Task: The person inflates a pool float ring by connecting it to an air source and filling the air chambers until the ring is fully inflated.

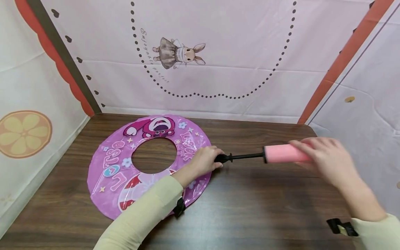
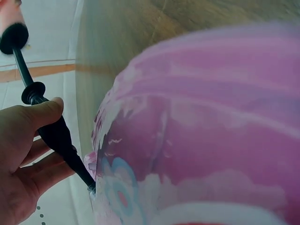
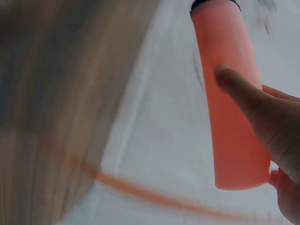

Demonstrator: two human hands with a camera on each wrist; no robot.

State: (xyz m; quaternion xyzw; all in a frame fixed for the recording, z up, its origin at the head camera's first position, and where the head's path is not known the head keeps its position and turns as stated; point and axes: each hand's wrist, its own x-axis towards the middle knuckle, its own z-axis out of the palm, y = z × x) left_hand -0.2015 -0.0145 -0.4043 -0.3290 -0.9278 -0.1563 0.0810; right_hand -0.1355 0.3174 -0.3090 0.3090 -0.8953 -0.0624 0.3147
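A purple swim ring (image 1: 100, 173) with a printed bear and flowers lies on the table, partly filled out and wrinkled at its edge. At its right side my left hand (image 1: 204, 160) grips the black handle end of a hand pump (image 1: 281, 153). In the left wrist view the black nozzle (image 2: 79, 168) runs from between thumb and fingers to the ring's valve (image 2: 90, 161). My right hand (image 1: 328, 161) holds the pump's pink barrel (image 3: 229, 117) around its outer end. A length of thin black rod (image 1: 248, 156) shows between the two hands.
The brown wooden table (image 1: 250, 211) stretches under everything. Behind it hangs a pale cloth (image 1: 237, 41) with a printed rabbit, and similar cloth rises at left and right. Black straps (image 1: 179, 207) sit at both wrists.
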